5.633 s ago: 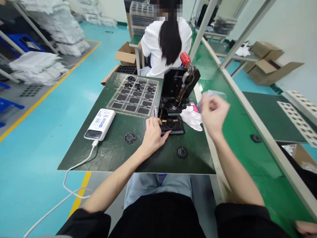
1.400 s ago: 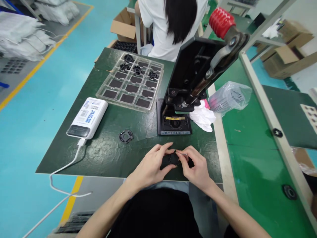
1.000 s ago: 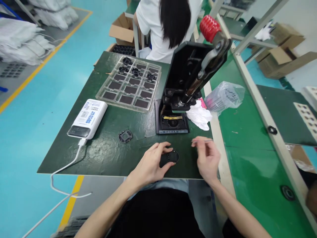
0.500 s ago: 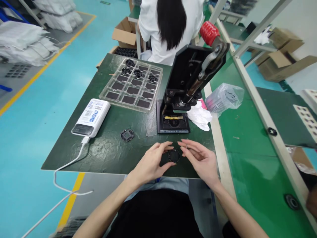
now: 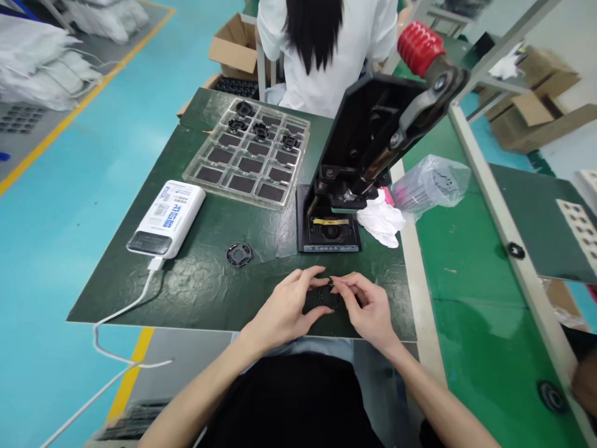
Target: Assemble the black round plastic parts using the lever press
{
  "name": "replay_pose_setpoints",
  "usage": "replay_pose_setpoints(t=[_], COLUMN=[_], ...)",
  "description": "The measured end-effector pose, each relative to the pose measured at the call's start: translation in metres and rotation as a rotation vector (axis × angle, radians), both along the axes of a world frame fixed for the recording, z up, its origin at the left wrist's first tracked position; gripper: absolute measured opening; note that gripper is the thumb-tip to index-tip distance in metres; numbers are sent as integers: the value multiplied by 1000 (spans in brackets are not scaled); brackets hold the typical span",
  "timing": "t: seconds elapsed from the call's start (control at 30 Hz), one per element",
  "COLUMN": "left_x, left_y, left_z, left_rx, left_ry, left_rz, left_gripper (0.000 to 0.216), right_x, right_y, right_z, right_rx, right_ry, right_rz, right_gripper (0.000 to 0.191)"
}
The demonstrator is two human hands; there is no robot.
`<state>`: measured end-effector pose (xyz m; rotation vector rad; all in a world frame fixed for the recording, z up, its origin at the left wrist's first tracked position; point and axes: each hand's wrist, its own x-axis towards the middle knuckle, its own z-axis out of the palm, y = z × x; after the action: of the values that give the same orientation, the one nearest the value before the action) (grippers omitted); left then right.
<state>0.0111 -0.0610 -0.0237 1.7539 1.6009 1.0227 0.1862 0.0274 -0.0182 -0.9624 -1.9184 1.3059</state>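
My left hand (image 5: 293, 302) rests at the front of the green table, its thumb and fingers curled round a round black plastic part (image 5: 328, 297). Pinched together over that part's upper right edge are the fingertips of my right hand (image 5: 366, 305); what they hold is too small to make out. A similar round black part with a grey middle (image 5: 239, 254) lies to the left on the table. Behind my hands stands a black hand press (image 5: 329, 236) with a red-gripped lever (image 5: 421, 50), its plate raised above the base.
A clear compartment tray (image 5: 261, 200) holds several black round parts. Left of it lies a white power bank (image 5: 166, 219) with a cable. White tissue (image 5: 382, 219) and a clear plastic bag (image 5: 433, 185) sit right of the press. A person in white (image 5: 317, 81) sits beyond the table.
My right hand has moved left and down, bringing its pinched fingertips onto the black part. My left hand stays round that part. The view has shifted slightly.
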Motion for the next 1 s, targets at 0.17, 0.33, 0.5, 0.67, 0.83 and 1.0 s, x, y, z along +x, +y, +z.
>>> replay_pose_setpoints(t=[0.17,0.33,0.5,0.67,0.83,1.0], left_x=[0,3,5,4,5,6], left_y=[0,0,1,1,2,2], left_z=[0,-2,-4,-3,-1,-1], left_rx=[8,26,-1,16,16,1], left_ry=[-3,-12,-26,-28,-18,-48], left_rz=[8,37,78,106,122,117], left_gripper=[75,74,71,66,61,61], right_x=[2,-2,-7,0,3,1], right_y=[-1,-4,-5,-3,-2,8], right_z=[-2,0,1,-1,-5,-5], right_rx=[115,324,421,252,18,-147], right_ry=[-32,-67,-85,-76,-10,133], right_rz=[40,65,111,94,33,-209], right_gripper=[11,15,20,16,22,35])
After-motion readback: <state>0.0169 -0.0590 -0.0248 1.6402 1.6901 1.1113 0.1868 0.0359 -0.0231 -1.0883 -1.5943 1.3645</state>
